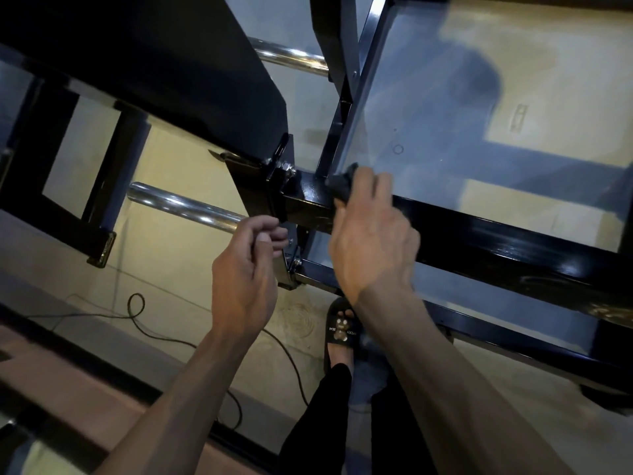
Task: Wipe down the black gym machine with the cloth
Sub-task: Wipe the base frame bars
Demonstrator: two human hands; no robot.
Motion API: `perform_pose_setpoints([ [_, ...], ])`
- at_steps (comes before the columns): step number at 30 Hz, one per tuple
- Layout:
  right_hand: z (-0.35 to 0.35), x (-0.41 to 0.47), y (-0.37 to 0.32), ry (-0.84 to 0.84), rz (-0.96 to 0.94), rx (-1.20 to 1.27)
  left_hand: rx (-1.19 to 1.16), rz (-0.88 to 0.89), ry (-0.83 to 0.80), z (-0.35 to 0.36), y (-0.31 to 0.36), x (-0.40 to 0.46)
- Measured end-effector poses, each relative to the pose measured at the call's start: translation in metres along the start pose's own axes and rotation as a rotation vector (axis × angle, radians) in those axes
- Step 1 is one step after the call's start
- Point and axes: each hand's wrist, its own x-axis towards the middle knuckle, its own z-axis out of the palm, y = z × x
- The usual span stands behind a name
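Black gym machine, glossy square tubing, spans the frame above a pale floor, one bar running from centre toward the lower right. Dark cloth bunched on that bar's top at the corner joint, gripped under the right hand, fingers curled over it and pressing down on the metal. Left hand just beside the bolted bracket, fingers loosely curled, thumb against forefinger; whether anything is pinched cannot be told. Chrome peg juts left from the bracket, above the left hand. Below: sandalled foot and a thin black cable looping across the floor.
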Motion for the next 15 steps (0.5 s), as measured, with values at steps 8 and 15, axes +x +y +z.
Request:
perform_pose_setpoints([
  [8, -0.025, -0.015, 0.052, 0.035, 0.044, 0.035, -0.059, 0.021, -0.033, 0.014, 0.013, -0.006],
  [15, -0.085, -0.038, 0.153, 0.237, 0.418, -0.053, -0.136, 0.080, -0.127, 0.043, 0.036, 0.002],
])
